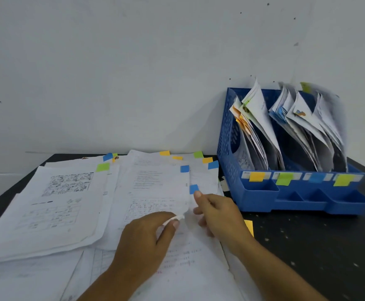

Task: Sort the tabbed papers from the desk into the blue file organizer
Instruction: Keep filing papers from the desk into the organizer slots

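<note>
Pinching the curled corner of the blue-tabbed sheet (155, 192) with my left hand (147, 237), my right hand (218, 211) relaxed just beside its tab, I should peel only one page, then lift toward the blue file organizer (264, 196) beyond my right fingers (198, 194).

1 head-worn wide-angle view looks forward and down across the desk (307, 246) from close above its near edge, facing the wall (134, 72) at 12 o'clock; the blue file organizer (264, 196) sits toward 2 o'clock.

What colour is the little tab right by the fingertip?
Blue tab, seen in the head view, beside the right hand.
</note>
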